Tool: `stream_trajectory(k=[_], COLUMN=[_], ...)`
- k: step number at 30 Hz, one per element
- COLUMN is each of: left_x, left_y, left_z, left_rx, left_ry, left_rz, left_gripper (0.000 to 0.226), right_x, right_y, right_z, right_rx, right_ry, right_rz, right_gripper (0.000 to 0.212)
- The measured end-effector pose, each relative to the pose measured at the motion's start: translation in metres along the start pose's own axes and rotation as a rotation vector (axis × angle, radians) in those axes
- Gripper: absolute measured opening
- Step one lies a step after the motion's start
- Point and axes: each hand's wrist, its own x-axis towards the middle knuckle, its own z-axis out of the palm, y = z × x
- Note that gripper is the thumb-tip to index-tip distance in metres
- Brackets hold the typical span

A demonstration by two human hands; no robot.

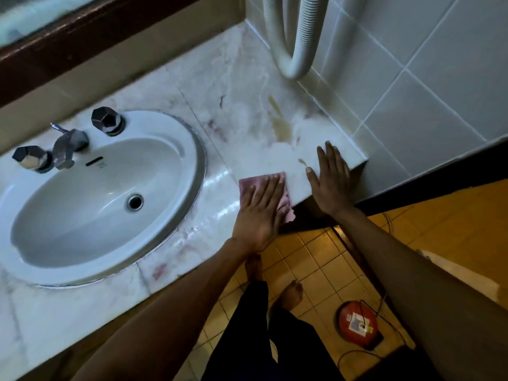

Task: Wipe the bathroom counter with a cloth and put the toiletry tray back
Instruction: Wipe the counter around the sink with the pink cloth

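Left hand flat on the pink cloth, fingers straight, palm pressing it to the counter at the front edge. No grip, only downward pressure. Right hand just to its right, also flat with straight fingers, on bare marble near the counter's corner, holding nothing. Bracing, I judge.

Cloth: small, folded roughly square, mostly hidden under my left palm. One corner droops over the edge on my thumb side.

Step in hand: the wipe, partway through by my reckoning. Marble to the left of my left hand shows a wet sheen. Ahead of both sets of fingertips lies a yellow-brown stain, unwiped by the look of it, with a small streak just off my right thumb. Next move calls for pushing the cloth forward and to the right across those marks, with firm pressure and likely several passes.

Toiletry tray: not in view, so the put-back looks not yet begun.

Further out: sink well left of my left hand, taps on its far side. A ribbed white hose hangs on the tiled wall, beyond my right hand.
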Motion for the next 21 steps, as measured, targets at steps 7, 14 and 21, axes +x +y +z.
stream_trajectory(k=[7,14,21], left_x=[0.068,0.192,0.206], left_y=[-0.083,-0.114,-0.058], left_z=[-0.025,-0.053,-0.054], left_rx=[0.036,0.036,-0.184], left_ry=[0.066,0.082,-0.044], left_rz=[-0.193,-0.367,0.078], left_gripper=[0.059,0.062,0.060], right_x=[0.001,0.032,0.030], right_y=[0.001,-0.005,-0.006], right_z=[-0.008,-0.017,-0.012], right_rx=[0.019,0.041,0.066], right_ry=[0.041,0.058,0.087], right_rz=[-0.002,0.172,0.191], right_gripper=[0.055,0.064,0.065])
